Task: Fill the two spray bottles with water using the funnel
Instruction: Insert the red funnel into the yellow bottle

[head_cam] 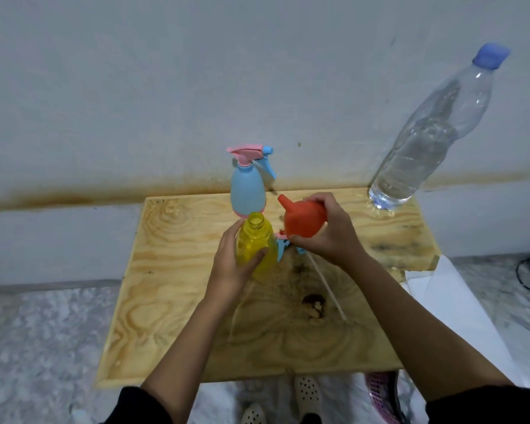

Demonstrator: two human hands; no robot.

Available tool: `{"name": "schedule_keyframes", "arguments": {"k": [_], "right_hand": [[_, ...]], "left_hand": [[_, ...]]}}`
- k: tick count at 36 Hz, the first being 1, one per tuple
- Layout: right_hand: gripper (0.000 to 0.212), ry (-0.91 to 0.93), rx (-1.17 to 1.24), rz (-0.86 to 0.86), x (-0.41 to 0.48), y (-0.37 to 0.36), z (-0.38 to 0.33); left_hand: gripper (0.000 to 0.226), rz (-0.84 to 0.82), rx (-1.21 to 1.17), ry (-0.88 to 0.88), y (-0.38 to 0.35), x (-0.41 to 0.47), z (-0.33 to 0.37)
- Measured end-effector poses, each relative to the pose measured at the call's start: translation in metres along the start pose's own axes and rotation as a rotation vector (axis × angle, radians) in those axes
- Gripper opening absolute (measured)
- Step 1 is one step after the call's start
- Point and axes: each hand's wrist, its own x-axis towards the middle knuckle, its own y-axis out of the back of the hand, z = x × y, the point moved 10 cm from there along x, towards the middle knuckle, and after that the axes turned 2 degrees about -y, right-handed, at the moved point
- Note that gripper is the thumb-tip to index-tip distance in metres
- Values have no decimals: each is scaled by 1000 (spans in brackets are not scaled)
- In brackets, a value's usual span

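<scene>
A: Head view, frame centre. Left hand (pixel 231 264) wraps the yellow spray bottle (pixel 255 244), which stands upright on the wooden table (pixel 178 289) w/ its neck open, cap off. Right hand (pixel 328 232) is closed round the bowl of the orange funnel (pixel 303 220), spout tilted up-left, just beside the bottle mouth but not in it.

B: Which step, then?

A: Seating the funnel, by my reading. Nothing poured yet; yellow bottle looks empty.

B: Other items?

A: Blue spray bottle (pixel 248 189), just above centre, trigger head on, so it needs opening later. Detached spray head (pixel 283 244) w/ dip tube lies on the table, below the funnel. Water bottle (pixel 432 139), upper right, capped, approx half full.

B: Next move calls for?

A: Turn spout down, drop it into the neck; left hand steadies. Then free the right hand for the water bottle and uncap it.
</scene>
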Motion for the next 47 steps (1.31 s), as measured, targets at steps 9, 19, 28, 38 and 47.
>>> {"name": "schedule_keyframes", "arguments": {"k": [9,19,28,38,47], "right_hand": [[76,126,-117,-124,-7,-7,-52],[67,109,-340,-264,-3,-14,-79],[63,218,-580,-277,5,-19,-102],[84,252,-630,-284,16,-36,-114],[79,188,-473,-326,16,-63,-108]], "left_hand": [[66,-57,5,-20,-1,1,-7],[59,-81,-45,-39,-1,-2,-3],[60,-78,-64,-60,-1,-1,-2],[61,-77,-63,-76,-3,3,-7],[62,-81,-71,-69,-6,4,-9]]}}
